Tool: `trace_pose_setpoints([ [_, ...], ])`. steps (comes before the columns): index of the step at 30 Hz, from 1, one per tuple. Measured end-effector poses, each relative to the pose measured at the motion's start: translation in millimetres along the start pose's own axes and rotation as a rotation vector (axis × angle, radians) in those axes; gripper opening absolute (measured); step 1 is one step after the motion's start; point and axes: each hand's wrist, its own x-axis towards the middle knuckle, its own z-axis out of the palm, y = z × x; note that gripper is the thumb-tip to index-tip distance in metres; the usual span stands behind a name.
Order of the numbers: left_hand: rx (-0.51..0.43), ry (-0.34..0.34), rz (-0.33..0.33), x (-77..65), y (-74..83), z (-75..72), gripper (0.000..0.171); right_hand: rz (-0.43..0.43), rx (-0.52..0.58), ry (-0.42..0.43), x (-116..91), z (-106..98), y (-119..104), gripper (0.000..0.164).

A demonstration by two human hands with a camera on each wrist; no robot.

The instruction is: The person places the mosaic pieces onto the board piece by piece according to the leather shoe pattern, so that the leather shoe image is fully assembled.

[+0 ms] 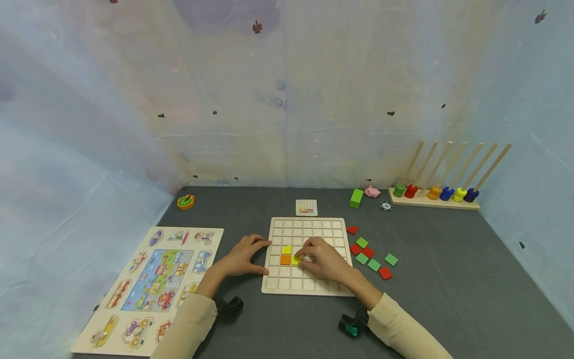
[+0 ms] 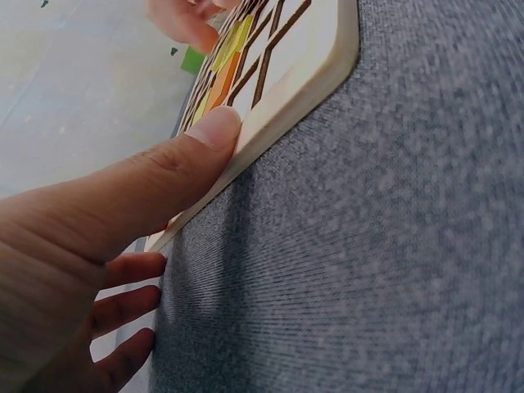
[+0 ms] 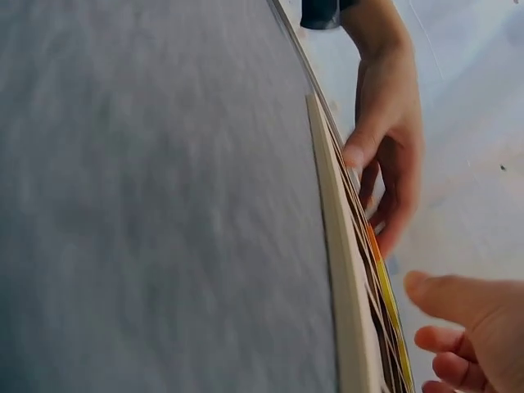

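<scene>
A pale wooden grid board [image 1: 309, 285] lies on the dark table. An orange square tile [image 1: 285, 260] sits in one of its cells, with a yellow piece [image 1: 286, 250] with a slanted edge just behind. My right hand [image 1: 322, 258] bends over the board, thumb and fingertips at opposite edges of a second yellow tile [image 1: 296, 261] beside the orange one. That tile is partly covered by the fingers. At the board's left edge is my left hand [image 1: 244, 257], fingers spread, its thumb [image 2: 214, 131] resting against the rim.
Several loose red tiles [image 1: 385, 272] and green tiles [image 1: 391, 260] lie right of the board. Behind it is a pattern card [image 1: 307, 203]. A picture puzzle [image 1: 202, 238] lies left; a peg stand [image 1: 435, 201], green block [image 1: 356, 198] and pink pig [image 1: 371, 192] stand back right.
</scene>
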Motion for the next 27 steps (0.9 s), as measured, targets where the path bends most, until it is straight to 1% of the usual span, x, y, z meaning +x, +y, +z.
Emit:
trace_pose_setpoints([
  [3,-0.006,0.000,0.002,-0.2,0.7,0.0,0.079,0.009,0.020,-0.001,-5,-9,7,0.023],
  [5,-0.006,-0.001,-0.002,-0.4,0.9,-0.2,0.080,0.025,0.035,0.005,-9,-18,13,0.025],
  [9,0.003,-0.001,-0.010,-0.5,0.9,0.0,0.080,0.041,0.045,0.042,-18,-36,24,0.023],
  [13,0.004,0.000,-0.010,-0.3,0.5,0.2,0.079,0.072,0.024,0.065,-30,-53,36,0.021],
  [19,0.001,-0.003,-0.013,-0.6,0.7,-0.1,0.079,0.156,-0.042,0.073,-45,-71,51,0.021],
  [22,-0.001,-0.004,-0.016,-0.4,0.9,-0.2,0.079,0.206,-0.035,0.080,-51,-77,56,0.022],
  [27,-0.002,-0.003,-0.015,-0.1,1.6,-0.4,0.079,0.349,-0.050,0.070,-60,-80,67,0.024],
])
